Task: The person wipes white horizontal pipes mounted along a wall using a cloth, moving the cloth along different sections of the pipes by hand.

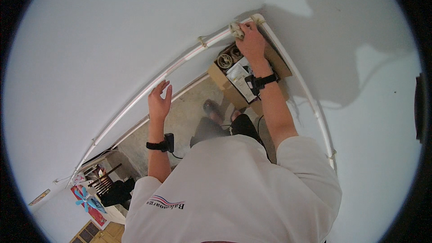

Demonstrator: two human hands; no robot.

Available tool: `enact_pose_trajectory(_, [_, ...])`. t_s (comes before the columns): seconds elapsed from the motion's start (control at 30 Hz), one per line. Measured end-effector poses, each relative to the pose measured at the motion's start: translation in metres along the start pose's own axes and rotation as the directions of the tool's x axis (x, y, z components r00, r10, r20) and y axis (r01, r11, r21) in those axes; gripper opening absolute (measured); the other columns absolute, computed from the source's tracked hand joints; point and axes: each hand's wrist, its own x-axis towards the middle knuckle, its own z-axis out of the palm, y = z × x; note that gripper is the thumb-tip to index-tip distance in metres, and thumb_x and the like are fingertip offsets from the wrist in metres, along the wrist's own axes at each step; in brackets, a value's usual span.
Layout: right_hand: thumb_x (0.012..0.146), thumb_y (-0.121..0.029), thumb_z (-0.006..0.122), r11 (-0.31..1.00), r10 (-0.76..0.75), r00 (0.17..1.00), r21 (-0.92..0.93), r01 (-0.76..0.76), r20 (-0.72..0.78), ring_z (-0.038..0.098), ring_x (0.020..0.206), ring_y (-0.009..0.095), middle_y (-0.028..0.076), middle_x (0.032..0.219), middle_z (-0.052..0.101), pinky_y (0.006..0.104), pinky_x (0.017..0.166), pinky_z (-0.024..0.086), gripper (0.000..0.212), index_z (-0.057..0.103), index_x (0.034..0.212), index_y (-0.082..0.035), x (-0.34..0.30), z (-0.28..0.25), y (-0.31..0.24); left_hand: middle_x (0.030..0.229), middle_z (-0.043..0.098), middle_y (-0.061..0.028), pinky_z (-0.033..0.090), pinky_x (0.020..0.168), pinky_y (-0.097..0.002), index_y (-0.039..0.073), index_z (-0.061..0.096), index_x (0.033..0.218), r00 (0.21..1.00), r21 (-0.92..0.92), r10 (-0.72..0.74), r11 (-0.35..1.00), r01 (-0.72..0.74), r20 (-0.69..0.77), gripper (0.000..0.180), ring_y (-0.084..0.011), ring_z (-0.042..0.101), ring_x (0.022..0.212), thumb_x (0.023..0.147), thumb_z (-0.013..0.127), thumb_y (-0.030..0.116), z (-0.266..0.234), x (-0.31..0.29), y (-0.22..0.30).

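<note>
A long white pipe point(193, 53) runs along the wall and turns at an elbow in the corner. Close to that elbow, my right hand point(253, 42) is closed on a crumpled pale cloth point(236, 30) and presses it against the pipe. My left hand point(159, 101) is raised near the pipe further left, fingers apart, with nothing in it. Whether its fingertips touch the pipe I cannot tell. Each wrist wears a black strap with a small dark device.
Below my right arm stands an open cardboard box point(219, 78) with rolls of tape point(225, 60) and papers inside. A second, lower pipe point(191, 85) follows the wall. At lower left are a dark chair point(102, 184) and a blue fan point(84, 199).
</note>
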Motion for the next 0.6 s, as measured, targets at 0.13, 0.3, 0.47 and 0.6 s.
enact_pose_trajectory(0.13, [0.08,-0.017,0.071,0.997,-0.073,0.997,0.036,0.072,0.032,0.064,0.098,0.034,0.013,0.12,0.055,0.0448,0.082,0.056,0.044,0.063,0.123,-0.011,-0.017,0.012,-0.03,0.096,0.072,-0.0144,0.055,0.079,-0.0396,0.0,0.066,0.113,1.0,0.08,0.007,0.997,-0.007,-0.001,0.029,-0.0315,0.069,0.089,0.089,0.069,0.016,-0.005,0.008,-0.025])
enact_pose_trajectory(0.3, [0.078,-0.015,0.07,0.998,-0.058,0.997,0.012,0.057,0.051,0.064,0.101,0.035,0.014,0.123,0.055,0.0444,0.084,0.056,0.047,0.063,0.124,-0.013,-0.027,0.02,-0.056,0.105,0.069,-0.0159,0.052,0.089,-0.0419,0.003,0.066,0.11,0.975,0.076,0.223,0.972,-0.224,0.013,0.025,-0.0353,0.065,0.099,0.089,0.069,0.017,-0.001,0.023,-0.051])
enact_pose_trajectory(0.47, [0.077,-0.014,0.07,0.998,0.036,0.998,0.053,-0.038,0.043,0.062,0.104,0.034,0.01,0.125,0.057,0.0426,0.089,0.053,0.047,0.064,0.124,-0.012,-0.035,0.029,-0.064,0.122,0.062,-0.0162,0.048,0.096,-0.0447,0.005,0.06,0.123,0.931,0.054,0.359,0.93,-0.363,0.065,0.037,-0.0367,0.059,0.111,0.088,0.067,0.015,0.012,0.038,-0.057])
enact_pose_trajectory(0.6, [0.077,-0.016,0.07,0.997,0.081,0.994,-0.001,-0.082,0.078,0.061,0.107,0.033,0.009,0.126,0.058,0.0419,0.091,0.053,0.049,0.063,0.125,-0.011,-0.034,0.028,-0.085,0.124,0.061,-0.018,0.047,0.096,-0.0465,0.007,0.054,0.131,0.928,0.093,0.317,0.936,-0.339,0.195,0.047,-0.0368,0.059,0.111,0.089,0.066,0.023,0.022,0.045,-0.084])
